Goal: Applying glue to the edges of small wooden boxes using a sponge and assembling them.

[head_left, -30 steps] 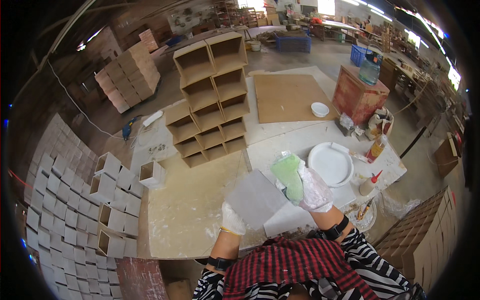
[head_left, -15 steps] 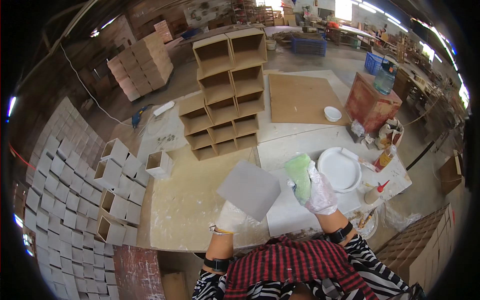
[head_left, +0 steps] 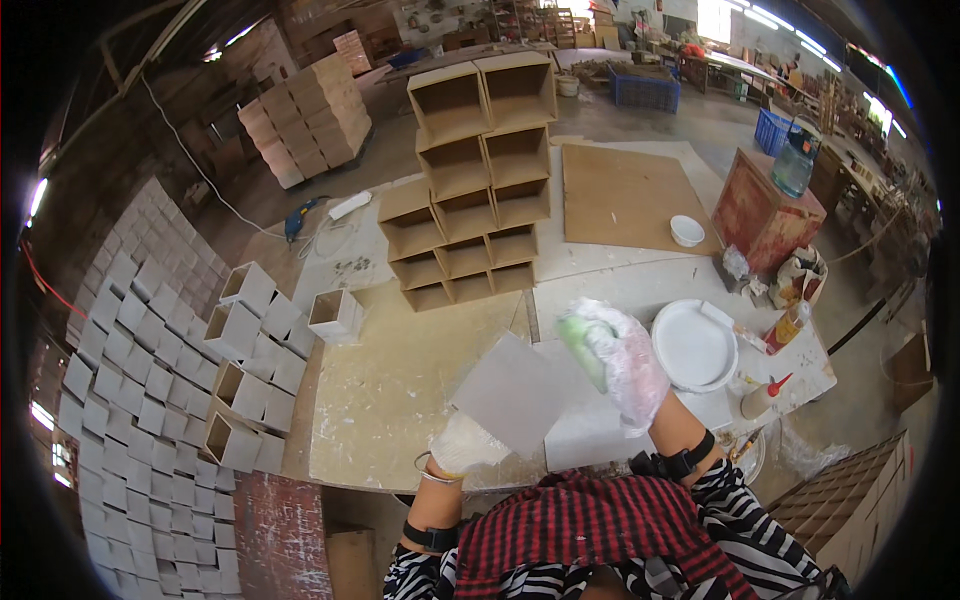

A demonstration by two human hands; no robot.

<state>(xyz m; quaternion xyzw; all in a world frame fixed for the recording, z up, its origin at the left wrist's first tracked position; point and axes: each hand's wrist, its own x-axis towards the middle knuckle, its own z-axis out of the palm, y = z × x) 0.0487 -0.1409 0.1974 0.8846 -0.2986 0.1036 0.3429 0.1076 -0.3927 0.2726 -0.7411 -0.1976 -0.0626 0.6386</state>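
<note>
My left hand [head_left: 465,443], in a whitish glove, grips a grey square-faced box [head_left: 525,395] by its near left side, tilted above the table. My fingers behind it are partly hidden. My right hand [head_left: 636,385], covered in clear plastic film, is closed on a pale green cloth [head_left: 580,347] just right of the box, apart from it. Beside that hand stands a round white basin [head_left: 690,345], with a flat, pale-ended tool [head_left: 728,326] lying across its rim. A red-tipped squeeze bottle [head_left: 764,398] and an amber bottle [head_left: 788,328] are further right.
Ahead rises a stack of open brown boxes [head_left: 465,215]. A small pale box [head_left: 336,316] sits at the table's left edge, beside rows of stacked grey boxes [head_left: 150,400]. A brown board [head_left: 630,195] carries a white bowl [head_left: 686,231]; a water jug [head_left: 795,163] tops a red box.
My right hand has turned and lifted slightly, its green cloth now more covered by the film-wrapped fingers. The grey box is tilted differently in my left hand. The whole view has shifted a little.
</note>
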